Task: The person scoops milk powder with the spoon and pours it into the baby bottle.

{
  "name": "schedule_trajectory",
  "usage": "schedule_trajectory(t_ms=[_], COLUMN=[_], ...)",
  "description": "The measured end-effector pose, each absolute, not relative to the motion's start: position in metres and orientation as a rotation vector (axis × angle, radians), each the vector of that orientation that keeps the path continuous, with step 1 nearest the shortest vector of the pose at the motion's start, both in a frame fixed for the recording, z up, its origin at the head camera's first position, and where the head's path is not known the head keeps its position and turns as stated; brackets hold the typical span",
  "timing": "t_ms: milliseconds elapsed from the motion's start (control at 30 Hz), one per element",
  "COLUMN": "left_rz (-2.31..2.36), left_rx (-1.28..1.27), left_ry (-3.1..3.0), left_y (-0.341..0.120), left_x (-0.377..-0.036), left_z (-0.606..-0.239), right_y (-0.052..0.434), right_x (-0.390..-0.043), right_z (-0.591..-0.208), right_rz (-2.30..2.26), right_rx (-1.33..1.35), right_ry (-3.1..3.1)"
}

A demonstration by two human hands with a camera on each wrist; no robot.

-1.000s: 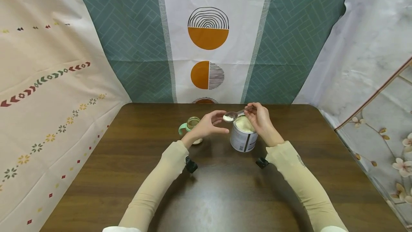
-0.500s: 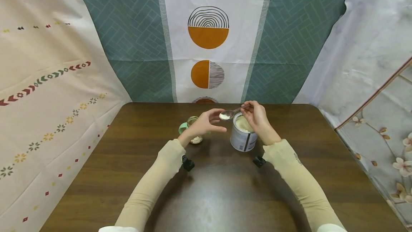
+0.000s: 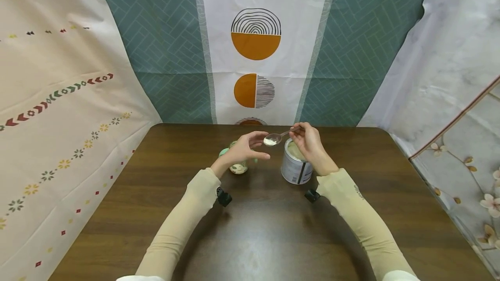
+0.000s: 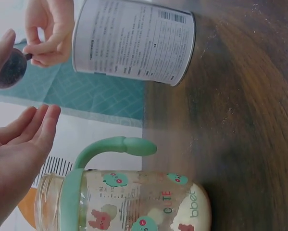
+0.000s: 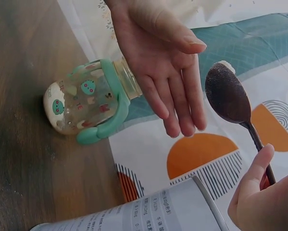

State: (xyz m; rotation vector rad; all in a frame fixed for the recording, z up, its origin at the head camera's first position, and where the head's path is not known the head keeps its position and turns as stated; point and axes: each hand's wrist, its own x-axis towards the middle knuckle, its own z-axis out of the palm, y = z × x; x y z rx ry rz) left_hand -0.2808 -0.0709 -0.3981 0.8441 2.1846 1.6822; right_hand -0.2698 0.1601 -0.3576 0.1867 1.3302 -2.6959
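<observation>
Right hand is pinching a spoon heaped with white powder, holding it just above the open tin on the worktop. Left hand is hovering open, palm cupped beside the spoon, over the baby bottle.

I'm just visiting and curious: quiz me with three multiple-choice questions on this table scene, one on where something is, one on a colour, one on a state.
1. Where is the spoon bowl?
A. inside the tin
B. in the air between the hands
C. on the table

2. What colour are the bottle handles?
A. green
B. red
C. black

3. How is the left hand?
A. gripping the bottle
B. clenched
C. open, holding nothing

Answers:
1 B: the right hand holds it beside the tin.
2 A: mint handles show in the wrist views.
3 C: fingers straight, palm bare.
</observation>
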Motion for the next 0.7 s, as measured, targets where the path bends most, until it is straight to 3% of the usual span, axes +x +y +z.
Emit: schedule_trajectory(t_ms=[700], left_rz=[1.695], left_rx=[0.842], left_ry=[2.268], left_y=[-0.098], left_x=[-0.284], left_z=[-0.393], right_y=[0.144], right_x=[-0.271], right_z=[-0.365], right_rz=[-2.659], right_rx=[0.176], right_ry=[1.386])
